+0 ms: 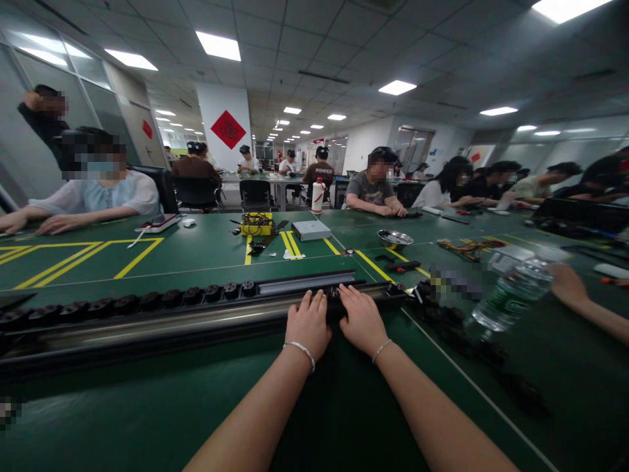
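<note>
Head view: I note both hands resting side by side on a long rail across the green table.
Table [147,419]: broad, flat, dark green mat, faint sheen, yellow painted lines further out.
Rail [162,321]: long black channel with a bright metal strip along it, lying left to right just in front of me; a row of small black round parts [147,300] sits along its far edge.
Risk, rail: I judge that pressing at one point of so long a piece could tip or slide it on the smooth mat; the round parts look loose enough to roll off.
Bottle [506,295]: clear plastic, green label, tilted, blurred, to the right near another person's arm [590,308]. I judge it could topple onto the black parts below it.
Left hand [307,326]: palm down, fingers extended and together, lying on the rail's top; it grasps nothing that I can see. Beaded bracelet at the wrist.
Right hand [362,319]: same flat pose, touching the left, fingertips on the rail's far edge; nothing clasped.
Risk, fingers: I judge fingertips near the channel could get pinched if the rail shifts.
Bowl [394,238]: small, shiny metal, round, well beyond the rail.
</note>
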`<state>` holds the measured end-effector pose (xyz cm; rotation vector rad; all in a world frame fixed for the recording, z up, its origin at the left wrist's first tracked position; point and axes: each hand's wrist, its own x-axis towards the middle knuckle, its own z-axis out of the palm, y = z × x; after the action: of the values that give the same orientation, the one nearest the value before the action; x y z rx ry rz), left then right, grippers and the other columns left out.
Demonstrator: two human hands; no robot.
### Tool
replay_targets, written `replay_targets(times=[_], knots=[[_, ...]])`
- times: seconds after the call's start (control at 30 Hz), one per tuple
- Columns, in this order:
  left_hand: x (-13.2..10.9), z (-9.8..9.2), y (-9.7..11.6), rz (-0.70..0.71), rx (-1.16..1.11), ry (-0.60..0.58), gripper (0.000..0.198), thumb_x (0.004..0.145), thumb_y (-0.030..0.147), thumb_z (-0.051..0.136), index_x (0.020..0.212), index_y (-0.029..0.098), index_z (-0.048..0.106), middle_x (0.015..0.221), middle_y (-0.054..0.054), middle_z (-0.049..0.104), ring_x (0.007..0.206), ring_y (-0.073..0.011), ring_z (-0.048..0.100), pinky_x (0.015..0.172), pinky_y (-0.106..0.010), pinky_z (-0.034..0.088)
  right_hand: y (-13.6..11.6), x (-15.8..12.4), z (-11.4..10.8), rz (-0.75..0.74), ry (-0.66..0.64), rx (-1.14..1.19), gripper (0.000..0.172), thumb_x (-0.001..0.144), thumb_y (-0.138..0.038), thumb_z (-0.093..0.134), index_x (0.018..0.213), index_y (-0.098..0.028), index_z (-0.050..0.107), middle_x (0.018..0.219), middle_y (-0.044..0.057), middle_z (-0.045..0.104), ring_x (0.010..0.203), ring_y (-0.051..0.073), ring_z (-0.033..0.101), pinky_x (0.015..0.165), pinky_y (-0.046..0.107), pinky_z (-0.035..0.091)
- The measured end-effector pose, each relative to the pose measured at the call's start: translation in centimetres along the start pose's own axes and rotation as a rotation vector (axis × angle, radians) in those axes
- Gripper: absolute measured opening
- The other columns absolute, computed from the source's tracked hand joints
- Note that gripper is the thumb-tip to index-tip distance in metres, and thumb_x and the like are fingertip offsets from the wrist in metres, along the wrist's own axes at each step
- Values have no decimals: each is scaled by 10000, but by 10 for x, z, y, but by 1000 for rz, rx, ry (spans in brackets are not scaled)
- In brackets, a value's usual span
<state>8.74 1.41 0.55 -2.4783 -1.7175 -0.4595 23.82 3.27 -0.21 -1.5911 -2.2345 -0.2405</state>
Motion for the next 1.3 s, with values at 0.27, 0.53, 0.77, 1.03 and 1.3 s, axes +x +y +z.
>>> replay_targets(times=[0.27, 0.53, 0.77, 1.03, 1.3], knots=[[1, -2, 1, -23, 10, -16, 590, 756, 306, 434, 1333, 210, 351, 1433, -58, 352, 1307, -263, 253, 885, -472, 382, -1, 0, -1, 5, -17, -21, 614, 665, -130, 445, 1279, -123, 452, 1371, 78, 418, 1274, 207, 325, 1040, 376, 226], [6, -5, 10, -73, -7, -3, 490, 770, 271, 418, 1253, 197, 435, 1400, -59, 405, 1274, -255, 328, 853, -476, 418, -1, 0, -1, 2, -17, -12, 625, 671, -140, 435, 1296, -113, 431, 1381, 65, 407, 1274, 209, 320, 1040, 370, 220], [5, 5, 6, 18, 2, 59, 487, 793, 248, 402, 1273, 166, 405, 1395, -80, 410, 1312, -205, 284, 987, -434, 324, -1, 0, -1, 1, -11, -11, 631, 670, -141, 447, 1300, -116, 425, 1377, 79, 410, 1275, 207, 322, 1042, 371, 217], [5, 2, 7, 7, 10, 24, 507, 790, 257, 402, 1293, 188, 390, 1408, -83, 387, 1311, -232, 283, 930, -458, 358, -1, 0, -1, -4, -14, -7, 627, 676, -141, 442, 1302, -112, 423, 1375, 85, 411, 1275, 206, 326, 1038, 364, 227], [4, 2, 7, -5, 24, 34, 521, 780, 245, 391, 1298, 182, 386, 1410, -81, 386, 1304, -238, 290, 906, -497, 361, 2, -1, -2, -26, -17, -4, 619, 675, -123, 431, 1294, -116, 433, 1379, 80, 407, 1276, 193, 326, 1027, 340, 240]])
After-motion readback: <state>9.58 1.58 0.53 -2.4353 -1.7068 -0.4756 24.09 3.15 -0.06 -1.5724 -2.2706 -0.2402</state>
